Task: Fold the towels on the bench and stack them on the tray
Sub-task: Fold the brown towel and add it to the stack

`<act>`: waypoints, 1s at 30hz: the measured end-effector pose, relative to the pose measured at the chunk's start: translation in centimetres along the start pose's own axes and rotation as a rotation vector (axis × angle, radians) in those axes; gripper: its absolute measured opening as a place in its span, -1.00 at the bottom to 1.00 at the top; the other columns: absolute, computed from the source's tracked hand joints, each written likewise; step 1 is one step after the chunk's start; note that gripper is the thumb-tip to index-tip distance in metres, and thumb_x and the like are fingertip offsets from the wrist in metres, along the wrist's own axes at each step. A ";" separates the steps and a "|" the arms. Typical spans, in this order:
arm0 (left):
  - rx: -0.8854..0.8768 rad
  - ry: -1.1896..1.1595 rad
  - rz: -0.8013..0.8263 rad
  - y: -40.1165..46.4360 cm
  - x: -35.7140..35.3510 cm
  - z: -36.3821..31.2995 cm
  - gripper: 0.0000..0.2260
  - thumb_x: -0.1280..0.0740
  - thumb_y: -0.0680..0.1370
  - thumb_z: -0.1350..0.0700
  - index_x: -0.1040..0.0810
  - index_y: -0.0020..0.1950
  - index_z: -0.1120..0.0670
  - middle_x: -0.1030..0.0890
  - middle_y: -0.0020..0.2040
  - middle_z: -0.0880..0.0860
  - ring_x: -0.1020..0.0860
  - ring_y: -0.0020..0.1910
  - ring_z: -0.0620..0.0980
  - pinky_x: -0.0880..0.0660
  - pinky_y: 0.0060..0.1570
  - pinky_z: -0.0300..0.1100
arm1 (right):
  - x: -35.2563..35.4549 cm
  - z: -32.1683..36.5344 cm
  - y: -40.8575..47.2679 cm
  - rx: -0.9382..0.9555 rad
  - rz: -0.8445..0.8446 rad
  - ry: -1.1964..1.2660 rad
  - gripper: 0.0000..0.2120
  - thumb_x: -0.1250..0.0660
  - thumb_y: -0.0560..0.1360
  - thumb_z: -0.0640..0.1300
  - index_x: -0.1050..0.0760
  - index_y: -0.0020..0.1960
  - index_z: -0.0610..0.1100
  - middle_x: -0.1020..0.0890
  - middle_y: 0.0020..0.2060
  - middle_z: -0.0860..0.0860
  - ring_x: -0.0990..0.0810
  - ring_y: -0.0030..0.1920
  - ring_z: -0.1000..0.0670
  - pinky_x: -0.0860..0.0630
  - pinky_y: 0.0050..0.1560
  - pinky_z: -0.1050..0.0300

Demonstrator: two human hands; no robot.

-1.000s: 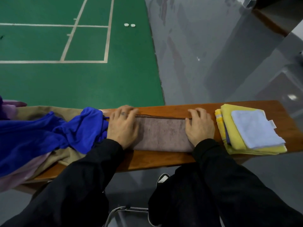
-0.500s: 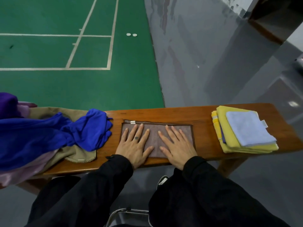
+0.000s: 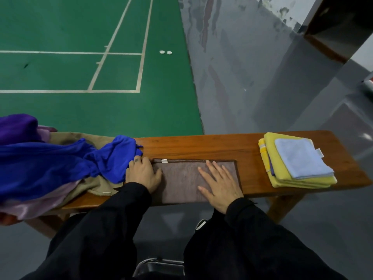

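Two hands are on one towel right now, so treat this as a fold-in-half step and do it clean.

Long brown wooden bench (image 3: 201,147) runs across mid-frame. At frame left sits the heap of unfolded cloth, w/ the crumpled royal-blue towel (image 3: 60,158) on top, over tan and purple pieces. At frame right is the folded stack (image 3: 296,164): yellow towels under a pale-blue square. No tray is visible under it, can't tell if one's there.

Task's thing now: the flat grey-brown rectangular towel (image 3: 181,178), centre frame, near edge level w/ the bench's front edge. It looks folded once already; a small white tag (image 3: 164,160) shows on its far edge.

Your right hand (image 3: 221,183) lies flat, fingers spread, pressing the towel's right half. Your left hand (image 3: 142,174) is at the towel's left end, fingers curled down at that edge and touching the blue towel; whether it's pinching the cloth yet, can't tell.

To do it well, imo:
- Keep the right palm down as anchor so the towel doesn't slide.
- Take both left corners, not just one.
- Don't snag the blue towel w/ the knuckles.
- Bring left end over to right end, match corners, then smooth out from the crease.
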State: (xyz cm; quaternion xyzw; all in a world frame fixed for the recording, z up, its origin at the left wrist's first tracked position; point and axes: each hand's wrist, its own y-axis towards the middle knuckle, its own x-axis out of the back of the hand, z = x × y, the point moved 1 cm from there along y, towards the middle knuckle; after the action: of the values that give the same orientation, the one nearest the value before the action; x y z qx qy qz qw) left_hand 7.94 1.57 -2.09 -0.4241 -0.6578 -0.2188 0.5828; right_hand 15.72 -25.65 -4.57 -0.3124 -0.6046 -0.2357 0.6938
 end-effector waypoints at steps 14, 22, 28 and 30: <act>0.055 -0.781 -0.187 -1.9 3.9 -1.5 -0.63 -0.45 0.55 0.03 -0.46 0.31 0.05 -0.56 0.07 -0.02 -0.54 0.07 0.01 -0.44 0.09 -0.12 | 1.8 -1.1 -4.1 -0.138 -0.530 0.589 -0.36 -0.10 0.64 0.24 -0.15 0.63 0.00 -0.27 0.60 0.02 -0.20 0.60 0.04 -0.24 0.56 -0.11; -0.398 -0.490 -0.062 -3.1 5.8 -11.0 -0.54 -0.38 0.53 0.10 -0.37 0.41 -0.05 -0.64 0.03 0.07 -0.60 -0.03 0.14 -0.50 -0.06 -0.11 | 1.9 -2.6 -6.5 -0.211 -0.766 0.702 -0.41 -0.19 0.63 0.11 -0.28 0.58 -0.11 -0.37 0.52 0.04 -0.34 0.51 0.04 -0.34 0.49 -0.03; -0.396 -0.272 0.062 -4.6 1.2 -17.3 -0.54 -0.32 0.58 0.02 -0.29 0.46 -0.02 -0.56 0.28 0.13 -0.56 0.21 0.25 -0.54 0.13 0.08 | 2.0 -2.5 -7.9 -0.264 -0.734 0.777 -0.42 -0.20 0.63 0.11 -0.24 0.61 -0.02 -0.35 0.53 0.07 -0.31 0.53 0.07 -0.32 0.50 0.02; -0.472 -0.367 0.159 -5.5 0.4 -18.4 -0.44 -0.35 0.59 -0.12 -0.29 0.53 0.02 -0.56 0.31 0.12 -0.55 0.26 0.16 -0.53 0.21 0.03 | 2.1 -2.7 -8.5 -0.278 -0.708 0.801 -0.42 -0.19 0.63 0.14 -0.22 0.60 0.02 -0.34 0.53 0.11 -0.30 0.53 0.10 -0.28 0.50 0.11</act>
State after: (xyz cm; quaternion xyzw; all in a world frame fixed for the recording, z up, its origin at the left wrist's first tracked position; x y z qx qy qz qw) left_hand 14.17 -15.68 3.52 -0.6302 -0.6478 -0.2392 0.3551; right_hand 11.93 -33.41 -1.45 -0.0645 -0.3249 -0.6327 0.6999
